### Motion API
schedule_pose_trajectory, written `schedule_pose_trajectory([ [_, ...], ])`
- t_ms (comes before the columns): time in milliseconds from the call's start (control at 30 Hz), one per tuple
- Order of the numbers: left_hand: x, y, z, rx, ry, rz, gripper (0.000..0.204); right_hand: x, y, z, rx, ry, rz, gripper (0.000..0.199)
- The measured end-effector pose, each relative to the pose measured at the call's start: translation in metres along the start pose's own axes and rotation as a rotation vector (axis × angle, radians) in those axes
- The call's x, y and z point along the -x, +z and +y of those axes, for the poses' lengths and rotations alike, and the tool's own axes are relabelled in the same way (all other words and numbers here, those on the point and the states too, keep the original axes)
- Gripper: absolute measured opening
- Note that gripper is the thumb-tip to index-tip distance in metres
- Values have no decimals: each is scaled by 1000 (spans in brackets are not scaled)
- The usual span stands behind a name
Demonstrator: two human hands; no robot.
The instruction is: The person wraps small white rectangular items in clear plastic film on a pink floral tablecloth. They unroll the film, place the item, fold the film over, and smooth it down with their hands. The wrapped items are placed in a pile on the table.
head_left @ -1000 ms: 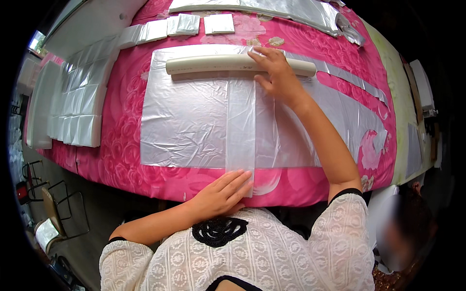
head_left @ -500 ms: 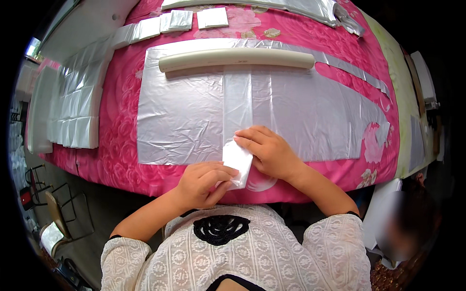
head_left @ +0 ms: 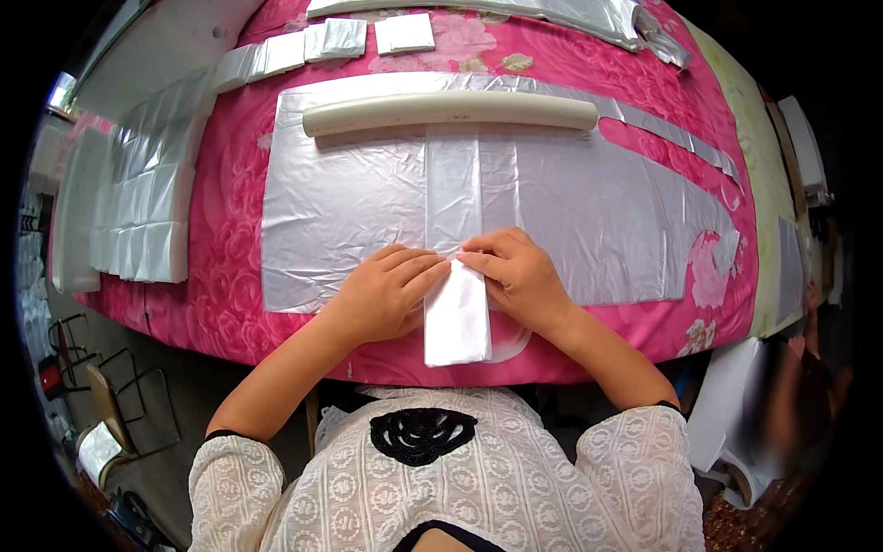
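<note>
A folded white plastic film bundle [head_left: 457, 327] lies at the table's front edge, pointing down toward me. My left hand [head_left: 388, 293] is closed at its upper left corner, thumb hidden beneath the fingers. From the other side my right hand [head_left: 517, 281] pinches the upper right corner, its fingertips almost meeting the left ones. Beyond the fingers a translucent plastic strip [head_left: 453, 189] runs away from me. It lies over a wide silvery plastic sheet [head_left: 345, 207]. Across the sheet's far part rests a cream-coloured tube [head_left: 451, 112].
Stacks of folded plastic packets [head_left: 152, 198] stand at the left, and more packets [head_left: 405, 34] line the far side. A pink floral cloth [head_left: 225, 221] covers the table. A chair [head_left: 112, 405] stands at lower left. Another person [head_left: 782, 405], blurred, is at the right.
My left hand has moved up from the bundle's lower left edge to its top. The right hand has shifted slightly right and up. The bundle now lies straighter and shows more of its length.
</note>
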State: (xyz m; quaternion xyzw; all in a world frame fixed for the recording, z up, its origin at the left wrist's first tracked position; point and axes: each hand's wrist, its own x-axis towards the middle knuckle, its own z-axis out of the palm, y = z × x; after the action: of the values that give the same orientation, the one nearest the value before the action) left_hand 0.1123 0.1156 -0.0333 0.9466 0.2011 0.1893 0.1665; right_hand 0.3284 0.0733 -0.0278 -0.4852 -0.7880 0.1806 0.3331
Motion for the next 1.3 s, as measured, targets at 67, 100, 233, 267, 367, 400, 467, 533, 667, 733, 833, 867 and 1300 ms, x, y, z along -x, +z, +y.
schedule_pose_trajectory([
  [67, -5, -3, 2, 160, -148, 5, 50, -1, -5, 8, -15, 28, -5, 18],
  [100, -7, -5, 4, 241, -222, 8, 48, -3, -7, 11, -23, 42, -8, 16],
  [233, -41, -33, 12, 704, -809, -14, 42, -23, -15, 7, -325, 548, -85, 14],
  [267, -40, -22, 7, 782, -809, 134, 43, -30, -16, 9, -357, 626, -125, 15],
  [367, -30, -1, -1, 507, -589, 336, 51, -46, -20, 16, -445, 817, -244, 21],
  [400, -26, 2, -1, 332, -479, 358, 55, -50, -21, 18, -472, 836, -275, 21],
  [467, -28, 4, 8, 139, -382, 157, 62, -55, -23, 24, -527, 882, -343, 21],
  [533, -29, 9, 17, -3, -345, -2, 70, -57, -23, 25, -522, 899, -358, 21],
  [667, -24, 24, 24, -131, -375, -119, 82, -55, -22, 21, -455, 910, -352, 21],
  [733, -24, 26, 24, -141, -386, -113, 83, -47, -17, 17, -163, 726, -237, 29],
  [833, -23, 25, 23, -153, -372, -120, 84, -33, -11, 10, 394, 266, 32, 58],
  [867, -23, 24, 22, -145, -363, -130, 83, -32, -14, 15, 416, 105, -17, 56],
  [1300, -28, 14, -11, -221, -37, 178, 14, -43, -18, 49, 75, -183, -206, 42],
])
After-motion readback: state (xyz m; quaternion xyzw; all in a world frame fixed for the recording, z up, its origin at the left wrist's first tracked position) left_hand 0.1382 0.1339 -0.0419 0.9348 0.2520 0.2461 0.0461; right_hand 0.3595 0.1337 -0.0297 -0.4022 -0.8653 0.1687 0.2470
